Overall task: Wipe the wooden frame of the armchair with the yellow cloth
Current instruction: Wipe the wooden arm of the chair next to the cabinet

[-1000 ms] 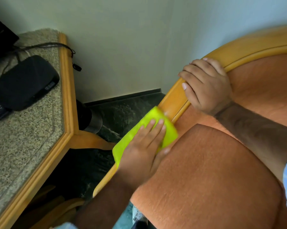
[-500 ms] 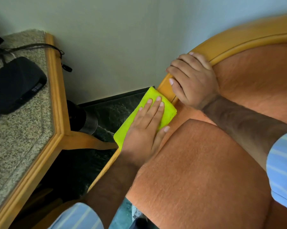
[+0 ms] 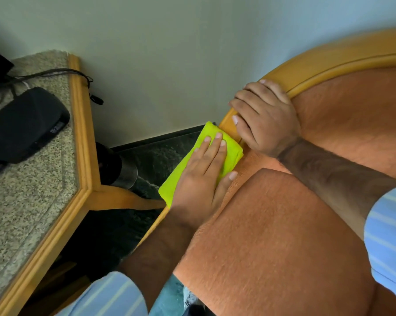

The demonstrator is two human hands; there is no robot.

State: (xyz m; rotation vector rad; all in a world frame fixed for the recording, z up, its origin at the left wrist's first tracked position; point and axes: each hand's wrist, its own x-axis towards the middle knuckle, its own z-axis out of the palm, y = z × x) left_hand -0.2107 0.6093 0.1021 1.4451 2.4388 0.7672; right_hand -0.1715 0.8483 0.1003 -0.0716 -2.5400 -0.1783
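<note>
The yellow cloth (image 3: 224, 153) lies folded over the wooden frame (image 3: 306, 69) of the armchair, on the curved rail where the armrest rises toward the back, with the orange seat cushion (image 3: 283, 236) just beside it. The left hand (image 3: 204, 174) lies flat on the cloth, fingers (image 3: 217, 147) stretched out and close together, thumb spread toward the cushion; it presses the cloth down and does not pinch it. The right hand (image 3: 265, 117) is curled over the rail just above the cloth, fingers draped over the outer edge, apparently steadying the chair.

The cloth looks soft, light and limp, so it probably handles best pinned under a flat palm, as it is here; its folded layers may slide apart or bunch if pressure is uneven. The rail is rigid, smooth and glossy, so the cloth should glide easily along it. To the left stands a granite-topped table (image 3: 32, 190) with a black set-top box (image 3: 26, 124)
</note>
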